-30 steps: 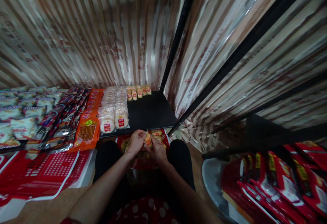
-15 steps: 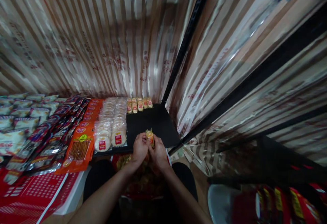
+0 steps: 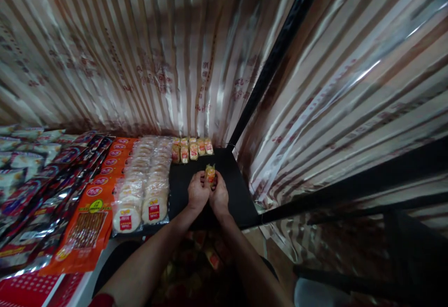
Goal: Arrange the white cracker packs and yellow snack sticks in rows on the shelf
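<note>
Between my two hands, over the black shelf [image 3: 189, 181], is a small wrapped snack [image 3: 210, 175] in clear and yellow packaging with a red label. My left hand [image 3: 198, 190] grips it from the left side, fingers curled in. From the right, my right hand [image 3: 219, 195] closes on the same packet, so both hands nearly touch. Farther back on the shelf, several matching small packets [image 3: 193, 151] stand in short rows against the striped sheeting. Left of my hands lie two rows of clear-wrapped round white crackers [image 3: 154, 209] with red labels.
Orange snack bags [image 3: 87, 227], dark shiny packets [image 3: 52, 195] and white packets [image 3: 30, 162] cover the shelf's left part. A black metal post [image 3: 261, 85] rises at the back corner, before striped sheeting [image 3: 168, 64]. Below my arms, more packets [image 3: 212, 256] lie in shadow.
Both hands have moved forward with the wrapped snack, from above the container at the shelf's front edge to over the shelf surface. The camera view has shifted closer to the shelf.
</note>
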Demonstrator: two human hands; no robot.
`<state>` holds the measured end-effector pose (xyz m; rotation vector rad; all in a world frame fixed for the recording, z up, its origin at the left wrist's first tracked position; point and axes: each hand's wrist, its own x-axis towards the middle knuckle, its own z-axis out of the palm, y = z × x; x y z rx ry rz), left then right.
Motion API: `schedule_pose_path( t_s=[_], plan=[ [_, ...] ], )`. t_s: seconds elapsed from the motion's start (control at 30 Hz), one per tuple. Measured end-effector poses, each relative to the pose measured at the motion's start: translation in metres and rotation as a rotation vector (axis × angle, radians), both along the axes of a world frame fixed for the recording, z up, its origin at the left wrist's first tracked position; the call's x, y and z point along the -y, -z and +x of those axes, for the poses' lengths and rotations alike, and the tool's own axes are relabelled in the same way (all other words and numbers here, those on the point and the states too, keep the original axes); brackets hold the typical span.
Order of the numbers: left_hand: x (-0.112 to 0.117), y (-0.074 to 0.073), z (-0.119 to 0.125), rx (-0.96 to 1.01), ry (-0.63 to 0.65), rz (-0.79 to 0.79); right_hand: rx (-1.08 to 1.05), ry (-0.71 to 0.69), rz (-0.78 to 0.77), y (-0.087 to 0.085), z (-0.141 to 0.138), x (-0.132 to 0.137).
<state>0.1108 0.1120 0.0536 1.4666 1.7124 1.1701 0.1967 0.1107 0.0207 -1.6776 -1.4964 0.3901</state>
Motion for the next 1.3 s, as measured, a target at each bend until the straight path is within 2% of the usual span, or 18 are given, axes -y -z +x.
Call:
schedule_pose_path(
  t_s=[0.17, 0.33, 0.5, 0.6, 0.8, 1.03, 1.17, 1.3],
  plan=[
    [-0.022, 0.008, 0.000, -0.088, 0.054, 0.084, -0.035, 0.034, -0.047, 0.000, -0.002, -0.040],
    [-0.039, 0.012, -0.007, -0.306, 0.026, 0.089, 0.036, 0.028, 0.028, -0.004, -0.008, -0.073],
    [-0.049, 0.017, -0.014, -0.516, 0.095, 0.127, 0.112, 0.041, 0.075, -0.006, -0.014, -0.098],
    [-0.052, 0.020, -0.015, -0.616, 0.101, 0.093, 0.102, 0.015, 0.101, -0.005, -0.016, -0.107],
    [-0.053, 0.027, -0.018, -0.685, 0.119, 0.060, 0.088, -0.013, 0.083, 0.000, -0.021, -0.112],
    [-0.054, 0.034, -0.020, -0.602, 0.144, 0.106, 0.091, -0.002, 0.082, 0.005, -0.025, -0.108],
    [-0.053, 0.033, -0.022, -0.569, 0.143, 0.153, 0.081, 0.020, 0.093, 0.000, -0.028, -0.099],
    [-0.050, 0.028, -0.023, -0.556, 0.153, 0.203, 0.046, 0.042, 0.127, -0.007, -0.029, -0.076]
  ],
)
